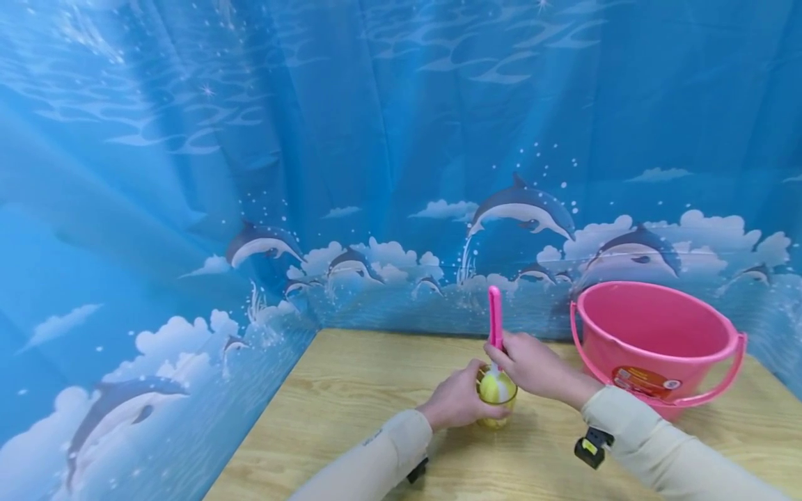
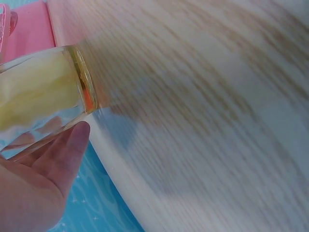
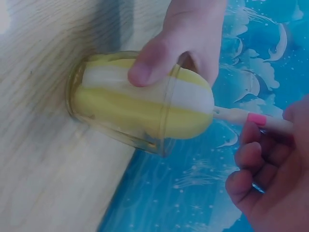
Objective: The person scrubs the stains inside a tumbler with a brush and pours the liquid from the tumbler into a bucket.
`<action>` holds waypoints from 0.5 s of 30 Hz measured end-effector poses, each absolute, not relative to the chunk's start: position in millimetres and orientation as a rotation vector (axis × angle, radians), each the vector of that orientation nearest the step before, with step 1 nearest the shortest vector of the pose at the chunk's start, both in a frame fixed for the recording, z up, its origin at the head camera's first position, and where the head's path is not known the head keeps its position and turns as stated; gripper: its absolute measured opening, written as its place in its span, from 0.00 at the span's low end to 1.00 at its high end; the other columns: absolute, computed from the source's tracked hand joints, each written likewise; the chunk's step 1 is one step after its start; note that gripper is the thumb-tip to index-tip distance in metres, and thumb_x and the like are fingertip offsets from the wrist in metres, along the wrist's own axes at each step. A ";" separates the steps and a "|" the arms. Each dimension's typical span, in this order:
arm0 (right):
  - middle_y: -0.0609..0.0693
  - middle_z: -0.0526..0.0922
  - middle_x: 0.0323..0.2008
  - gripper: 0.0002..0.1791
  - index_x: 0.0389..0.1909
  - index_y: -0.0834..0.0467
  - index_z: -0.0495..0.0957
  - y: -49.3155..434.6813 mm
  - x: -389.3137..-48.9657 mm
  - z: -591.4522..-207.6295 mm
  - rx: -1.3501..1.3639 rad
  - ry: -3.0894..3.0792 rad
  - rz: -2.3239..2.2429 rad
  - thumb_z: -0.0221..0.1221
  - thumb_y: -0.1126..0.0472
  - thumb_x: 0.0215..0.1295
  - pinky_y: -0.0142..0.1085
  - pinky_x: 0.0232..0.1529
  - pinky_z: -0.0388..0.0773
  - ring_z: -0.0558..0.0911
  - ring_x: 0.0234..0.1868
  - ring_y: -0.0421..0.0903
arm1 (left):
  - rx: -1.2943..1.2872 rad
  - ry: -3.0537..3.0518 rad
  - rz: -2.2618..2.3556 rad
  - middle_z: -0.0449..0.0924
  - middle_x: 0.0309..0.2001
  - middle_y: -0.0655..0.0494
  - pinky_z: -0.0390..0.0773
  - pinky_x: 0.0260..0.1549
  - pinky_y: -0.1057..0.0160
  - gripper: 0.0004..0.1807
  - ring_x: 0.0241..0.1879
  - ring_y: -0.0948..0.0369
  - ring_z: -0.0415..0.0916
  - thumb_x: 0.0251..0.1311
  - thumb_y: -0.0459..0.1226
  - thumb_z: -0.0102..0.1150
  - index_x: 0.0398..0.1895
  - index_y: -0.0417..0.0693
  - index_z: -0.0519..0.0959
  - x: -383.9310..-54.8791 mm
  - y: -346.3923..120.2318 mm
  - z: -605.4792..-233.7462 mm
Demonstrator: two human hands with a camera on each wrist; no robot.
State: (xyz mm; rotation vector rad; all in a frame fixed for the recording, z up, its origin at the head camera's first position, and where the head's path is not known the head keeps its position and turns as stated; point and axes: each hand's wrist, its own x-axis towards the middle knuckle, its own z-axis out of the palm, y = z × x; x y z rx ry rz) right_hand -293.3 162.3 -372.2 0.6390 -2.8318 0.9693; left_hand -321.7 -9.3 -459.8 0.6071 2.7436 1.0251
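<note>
A clear, amber-tinted drinking glass [image 3: 120,133] stands on the table, with my left hand [image 1: 460,398] gripping its side. Inside the glass sits the yellow-and-white sponge head of a bottle brush [image 3: 145,104], its rounded end rising past the rim. My right hand [image 1: 532,365] holds the brush by its pink-and-white handle [image 1: 496,316], which points upward. From the left wrist view, the glass [image 2: 43,92] shows yellow sponge through its wall, and the left fingers [image 2: 67,150] lie along it. The right wrist view shows the left thumb pressed on the glass's outside.
A pink bucket [image 1: 658,348] with a pink handle and a label stands to the right of my right hand. The wood-grain table [image 1: 351,390] reaches back to a blue curtain [image 1: 388,174] printed with dolphins, which also hangs along the left side.
</note>
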 end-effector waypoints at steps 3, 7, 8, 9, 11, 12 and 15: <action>0.45 0.73 0.20 0.14 0.35 0.52 0.77 162.0 -293.0 -369.8 0.665 -2.822 0.914 0.49 0.51 0.79 0.31 0.19 0.68 0.69 0.19 0.40 | 0.602 2.739 1.041 0.80 0.43 0.64 0.77 0.33 0.65 0.42 0.34 0.69 0.75 0.43 0.59 0.78 0.61 0.58 0.70 -320.7 -9.7 -459.7; 0.45 0.73 0.20 0.14 0.36 0.53 0.77 163.9 -291.5 -362.2 0.693 -2.804 0.859 0.49 0.52 0.79 0.31 0.18 0.67 0.68 0.18 0.39 | 0.609 2.731 1.055 0.80 0.41 0.65 0.77 0.33 0.65 0.42 0.33 0.69 0.75 0.43 0.58 0.79 0.60 0.58 0.70 -320.1 -10.2 -459.3; 0.45 0.72 0.20 0.13 0.36 0.53 0.77 164.6 -290.9 -360.0 0.692 -2.800 0.853 0.49 0.52 0.79 0.31 0.18 0.67 0.68 0.18 0.39 | 0.613 2.726 1.062 0.79 0.41 0.66 0.77 0.32 0.65 0.41 0.33 0.69 0.75 0.43 0.57 0.79 0.60 0.58 0.70 -320.1 -9.9 -459.3; 0.45 0.71 0.20 0.13 0.36 0.53 0.77 165.1 -290.1 -357.7 0.689 -2.795 0.852 0.49 0.52 0.79 0.31 0.18 0.66 0.67 0.18 0.40 | 0.617 2.724 1.067 0.79 0.40 0.66 0.77 0.32 0.65 0.41 0.33 0.69 0.75 0.43 0.57 0.79 0.60 0.58 0.70 -320.1 -9.8 -459.2; 0.45 0.70 0.19 0.13 0.36 0.53 0.76 166.1 -289.3 -354.4 0.679 -2.795 0.854 0.49 0.52 0.79 0.30 0.17 0.65 0.67 0.17 0.40 | 0.619 2.719 1.082 0.79 0.39 0.67 0.77 0.32 0.65 0.41 0.32 0.69 0.76 0.43 0.56 0.79 0.60 0.59 0.70 -320.0 -9.3 -459.2; 0.46 0.69 0.19 0.13 0.36 0.53 0.76 166.5 -288.9 -353.4 0.676 -2.800 0.854 0.49 0.52 0.79 0.31 0.18 0.66 0.67 0.17 0.40 | 0.618 2.721 1.084 0.79 0.39 0.67 0.77 0.32 0.65 0.41 0.32 0.69 0.75 0.43 0.56 0.79 0.60 0.59 0.70 -319.5 -9.1 -459.0; 0.46 0.69 0.20 0.13 0.37 0.52 0.76 166.7 -287.4 -352.8 0.667 -2.824 0.862 0.49 0.51 0.79 0.31 0.18 0.66 0.67 0.17 0.40 | 0.601 2.716 1.099 0.79 0.38 0.67 0.77 0.30 0.66 0.40 0.31 0.68 0.76 0.43 0.55 0.80 0.59 0.58 0.71 -318.4 -8.3 -459.1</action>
